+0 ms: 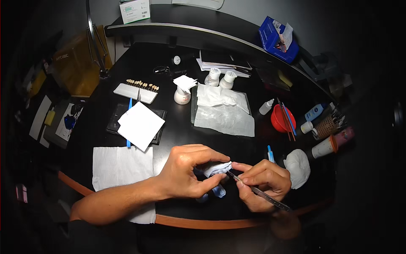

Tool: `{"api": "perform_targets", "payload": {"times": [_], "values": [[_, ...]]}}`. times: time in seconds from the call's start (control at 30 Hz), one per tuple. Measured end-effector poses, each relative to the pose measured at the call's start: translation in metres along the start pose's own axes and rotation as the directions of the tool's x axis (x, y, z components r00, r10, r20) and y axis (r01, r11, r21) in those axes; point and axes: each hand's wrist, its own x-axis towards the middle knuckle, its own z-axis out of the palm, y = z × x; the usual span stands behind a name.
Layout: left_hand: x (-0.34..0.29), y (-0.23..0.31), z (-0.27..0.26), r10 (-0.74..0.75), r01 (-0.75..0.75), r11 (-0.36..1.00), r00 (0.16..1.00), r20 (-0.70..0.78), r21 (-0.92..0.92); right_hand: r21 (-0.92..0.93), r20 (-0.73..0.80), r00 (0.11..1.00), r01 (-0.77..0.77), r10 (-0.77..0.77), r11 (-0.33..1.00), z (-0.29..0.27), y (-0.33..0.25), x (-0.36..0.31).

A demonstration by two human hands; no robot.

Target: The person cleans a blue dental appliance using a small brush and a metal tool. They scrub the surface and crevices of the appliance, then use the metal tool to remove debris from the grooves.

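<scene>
We are pinching a small pale cast (216, 168) in our left hand (188, 173), steadying it near the desk (182, 127) edge, while our right hand (264, 182) is gripping a thin metal tool (258, 192) pencil-fashion, tip touching it.

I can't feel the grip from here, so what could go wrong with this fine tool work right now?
1. The thin dark metal tool in the right hand points at the left hand fingertips; a slip might jab them.
2. The small white and blue piece is pinched only by fingertips above the black table and could drop.
3. The red bowl with sticks sits close to the right; a wide elbow move might tip it.
</scene>
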Motion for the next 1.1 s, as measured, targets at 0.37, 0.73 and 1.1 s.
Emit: {"api": "perform_targets", "payload": {"times": [0.37, 0.73, 1.1], "values": [[0.0015, 0.0075, 0.0015, -0.124, 0.125, 0.991, 0.992, 0.026, -0.045, -0.116, -0.034, 0.999, 0.001, -0.005, 0.993, -0.0011, -0.004, 0.0026], [0.0009, 0.0053, 0.0022, -0.117, 0.118, 0.992, 0.993, 0.027, -0.044, -0.122, -0.039, 0.999, 0.002, -0.007, 0.993, 0.0001, -0.0018, 0.0022], [0.001, 0.0055, 0.0014, -0.108, 0.109, 0.993, 0.994, 0.031, -0.041, -0.119, -0.022, 1.0, 0.013, -0.016, 0.993, -0.0002, -0.0022, 0.0029]]}}
